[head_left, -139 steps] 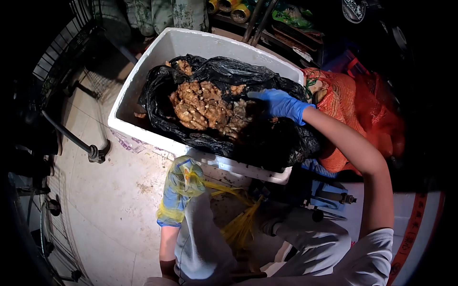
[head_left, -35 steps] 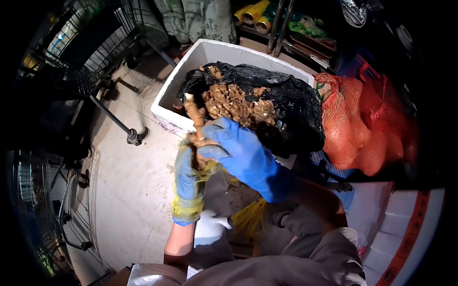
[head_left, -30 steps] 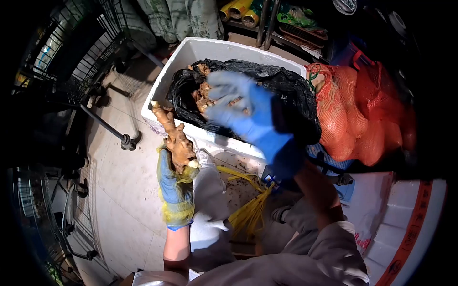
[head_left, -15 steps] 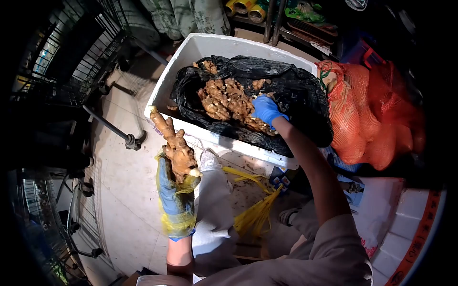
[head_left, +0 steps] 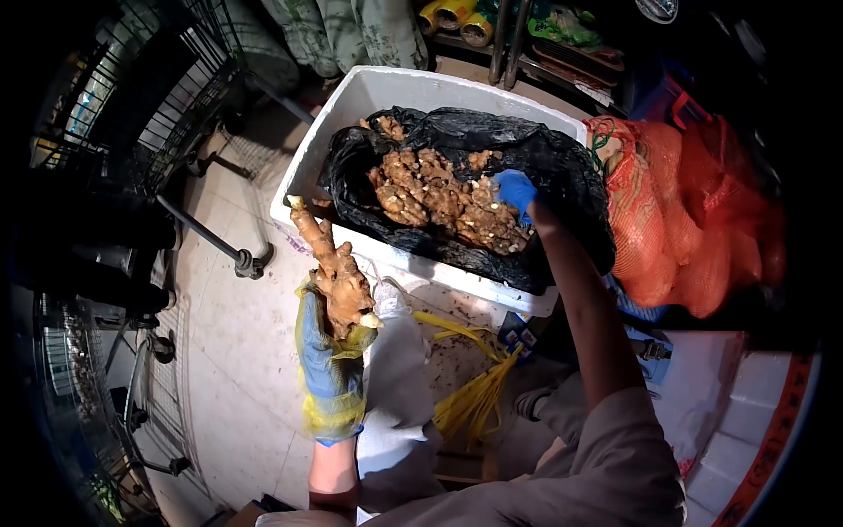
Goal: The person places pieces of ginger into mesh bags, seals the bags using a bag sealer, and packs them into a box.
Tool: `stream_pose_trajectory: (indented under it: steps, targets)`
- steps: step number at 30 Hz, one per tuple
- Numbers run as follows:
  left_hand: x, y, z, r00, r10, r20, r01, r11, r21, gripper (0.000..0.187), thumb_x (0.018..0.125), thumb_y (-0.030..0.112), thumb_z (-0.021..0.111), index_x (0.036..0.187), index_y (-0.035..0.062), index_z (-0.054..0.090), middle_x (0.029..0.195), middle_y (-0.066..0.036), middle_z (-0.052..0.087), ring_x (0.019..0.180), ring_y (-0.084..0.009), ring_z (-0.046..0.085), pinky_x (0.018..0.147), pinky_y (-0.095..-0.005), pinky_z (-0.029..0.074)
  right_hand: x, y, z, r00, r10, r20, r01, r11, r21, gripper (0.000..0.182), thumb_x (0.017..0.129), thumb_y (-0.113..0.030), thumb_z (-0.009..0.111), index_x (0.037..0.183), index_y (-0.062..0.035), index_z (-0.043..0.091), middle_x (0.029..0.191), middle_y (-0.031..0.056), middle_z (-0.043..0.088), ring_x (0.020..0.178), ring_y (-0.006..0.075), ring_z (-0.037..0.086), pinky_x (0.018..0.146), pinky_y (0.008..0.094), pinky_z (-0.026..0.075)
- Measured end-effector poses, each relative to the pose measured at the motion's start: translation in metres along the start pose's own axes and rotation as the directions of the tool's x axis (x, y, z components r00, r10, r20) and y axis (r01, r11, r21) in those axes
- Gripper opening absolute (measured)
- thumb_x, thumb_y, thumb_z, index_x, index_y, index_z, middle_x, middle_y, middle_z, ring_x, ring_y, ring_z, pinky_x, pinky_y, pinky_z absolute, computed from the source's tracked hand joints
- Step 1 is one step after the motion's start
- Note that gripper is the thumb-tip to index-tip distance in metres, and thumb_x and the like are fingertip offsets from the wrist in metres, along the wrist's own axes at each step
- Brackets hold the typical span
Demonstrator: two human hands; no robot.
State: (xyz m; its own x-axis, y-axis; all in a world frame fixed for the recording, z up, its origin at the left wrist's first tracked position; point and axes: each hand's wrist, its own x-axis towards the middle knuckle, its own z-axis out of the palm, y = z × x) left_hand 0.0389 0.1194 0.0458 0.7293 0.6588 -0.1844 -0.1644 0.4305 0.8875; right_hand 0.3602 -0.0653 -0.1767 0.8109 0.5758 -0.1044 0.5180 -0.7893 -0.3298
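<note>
A large knobby ginger root (head_left: 338, 272) stands nearly upright in my left hand (head_left: 332, 369), which wears a blue glove under a yellow mesh one and is closed around its lower end. My right hand (head_left: 516, 193), in a blue glove, is inside the white foam box (head_left: 413, 88), at the right side of a heap of ginger (head_left: 439, 189). A crumpled black plastic bag (head_left: 479, 123) lines the box around the heap. The right fingers point down and are partly hidden, so their grip does not show.
Orange mesh sacks (head_left: 659, 228) lean beside the box on the right. Yellow straps (head_left: 479, 386) lie on the floor between the box and my legs. Wire racks (head_left: 176, 105) on wheels stand to the left, and a white foam box with red tape (head_left: 768, 430) sits at lower right.
My right hand has shifted right and slightly up across the ginger heap, uncovering more roots. The left hand still holds its root, with the whole view slightly shifted.
</note>
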Motion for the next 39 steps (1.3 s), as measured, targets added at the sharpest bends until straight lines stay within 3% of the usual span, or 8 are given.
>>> stream_pose_trajectory:
  steps: [4,5,8,12,14,18,26,39]
  targets:
    - [0.002,0.002,-0.001,0.991,-0.131,0.030,0.134,0.977,-0.165,0.036,0.086,0.030,0.036,0.112,0.0062,0.040,0.095,-0.005,0.052,0.080,-0.0128,0.052,0.068,-0.0236,0.043,0.010,0.026,0.008,0.972,-0.141,-0.189,0.140,0.990,-0.016,0.016,0.056,-0.011,0.059,0.071,-0.0033,0.059,0.072,0.0173,0.055,0.072,0.0333,0.053,0.064,0.0371,0.044]
    - [0.006,-0.009,-0.016,0.997,-0.015,0.079,0.009,0.997,0.082,0.036,0.085,0.025,0.038,0.115,0.0049,0.037,0.103,-0.006,0.048,0.090,-0.0138,0.049,0.073,-0.0246,0.042,0.008,0.025,-0.005,0.982,-0.134,-0.132,0.135,0.991,0.004,0.016,0.057,-0.011,0.059,0.070,-0.0024,0.058,0.070,0.0177,0.055,0.070,0.0333,0.053,0.062,0.0375,0.043]
    - [0.005,0.004,-0.012,0.967,-0.231,0.108,0.255,0.901,-0.351,0.047,0.075,-0.001,0.051,0.119,0.0000,0.031,0.111,-0.010,0.043,0.101,-0.0168,0.044,0.080,-0.0271,0.040,0.007,0.032,-0.027,0.982,-0.171,-0.082,0.168,0.985,-0.043,0.018,0.057,-0.013,0.061,0.067,0.0004,0.057,0.065,0.0192,0.054,0.063,0.0320,0.054,0.057,0.0365,0.043]
    - [0.009,-0.006,-0.015,0.956,0.086,0.280,-0.213,0.860,0.463,0.038,0.085,0.022,0.040,0.117,0.0029,0.035,0.110,-0.006,0.044,0.099,-0.0147,0.045,0.077,-0.0246,0.041,-0.005,0.033,-0.067,0.966,0.141,-0.218,-0.012,0.862,0.508,0.017,0.059,-0.013,0.062,0.068,0.0017,0.058,0.067,0.0168,0.057,0.062,0.0275,0.056,0.057,0.0322,0.043]
    - [0.006,0.001,-0.006,0.958,-0.173,0.230,0.198,0.976,-0.093,0.042,0.087,0.034,0.029,0.116,0.0050,0.036,0.110,-0.005,0.045,0.098,-0.0139,0.046,0.077,-0.0229,0.040,-0.017,0.007,-0.108,0.964,0.106,-0.245,-0.009,0.929,0.369,0.018,0.063,-0.010,0.061,0.077,0.0013,0.060,0.073,0.0149,0.059,0.067,0.0212,0.057,0.061,0.0283,0.043]
    - [0.002,0.009,0.014,0.971,-0.109,0.213,0.127,0.989,-0.072,0.052,0.082,0.045,0.037,0.115,0.0052,0.037,0.101,-0.005,0.050,0.083,-0.0116,0.051,0.065,-0.0217,0.044,-0.041,-0.033,-0.165,0.966,0.043,-0.254,0.103,0.840,0.532,0.017,0.067,-0.007,0.061,0.081,0.0025,0.059,0.074,0.0064,0.059,0.067,0.0121,0.052,0.062,0.0214,0.040]
    - [0.006,0.001,-0.002,0.963,-0.125,0.239,0.140,0.989,-0.044,0.063,0.080,0.055,0.028,0.116,0.0036,0.035,0.105,-0.008,0.049,0.086,-0.0138,0.052,0.061,-0.0212,0.042,-0.158,-0.211,-0.230,0.990,-0.047,-0.129,0.130,0.002,0.992,0.018,0.080,-0.015,0.048,0.091,-0.0010,0.052,0.079,0.0043,0.055,0.072,0.0100,0.052,0.063,0.0208,0.042]
    - [-0.007,0.015,0.000,0.815,-0.245,0.525,0.492,0.773,-0.402,0.052,0.081,0.039,0.036,0.119,0.0032,0.032,0.113,-0.017,0.042,0.100,-0.0312,0.046,0.083,-0.0421,0.041,-0.154,-0.292,-0.168,0.838,0.106,-0.536,0.459,0.396,0.796,0.013,0.079,-0.013,0.049,0.087,-0.0018,0.050,0.080,0.0058,0.054,0.074,0.0130,0.049,0.068,0.0248,0.040]
